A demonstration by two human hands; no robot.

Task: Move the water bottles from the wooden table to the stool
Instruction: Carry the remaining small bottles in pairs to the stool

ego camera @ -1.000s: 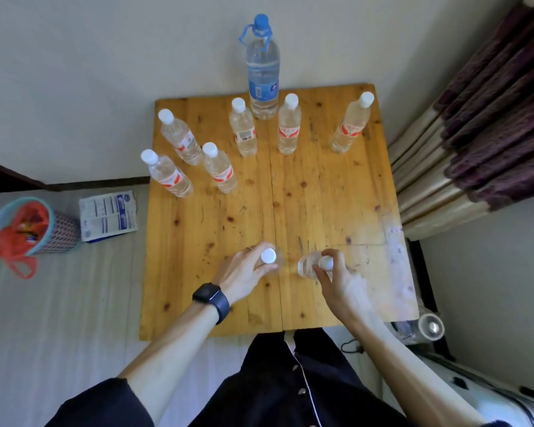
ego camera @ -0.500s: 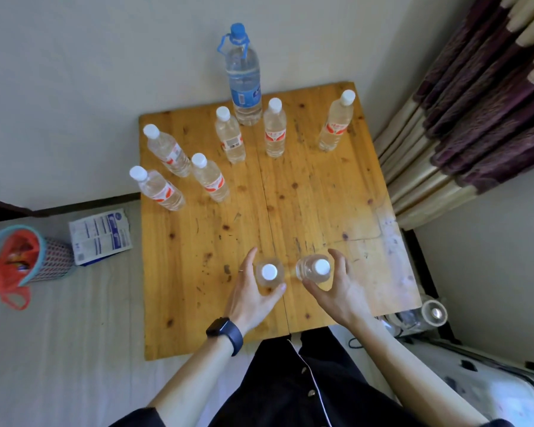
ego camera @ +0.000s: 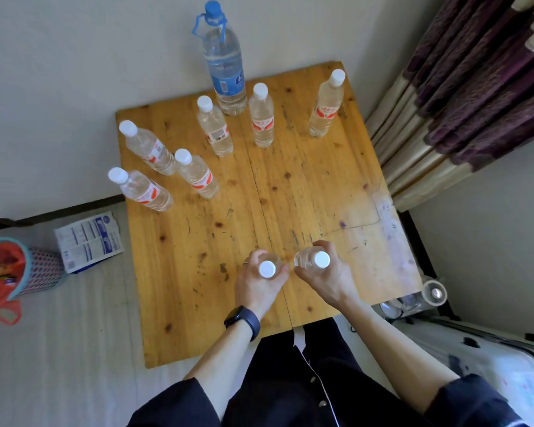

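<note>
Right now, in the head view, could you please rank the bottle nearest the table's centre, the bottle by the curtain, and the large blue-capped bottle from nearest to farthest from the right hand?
From the right hand:
1. Bottle nearest the table's centre, ahead and to the left.
2. Bottle by the curtain, far right corner.
3. Large blue-capped bottle, back edge by the wall.

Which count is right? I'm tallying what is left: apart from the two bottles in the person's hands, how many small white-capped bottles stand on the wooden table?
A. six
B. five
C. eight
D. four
A: six small white-capped bottles stand free on the wooden table, three toward its left edge, such as the nearest one, and three at the back beside the big blue-capped bottle.
</note>
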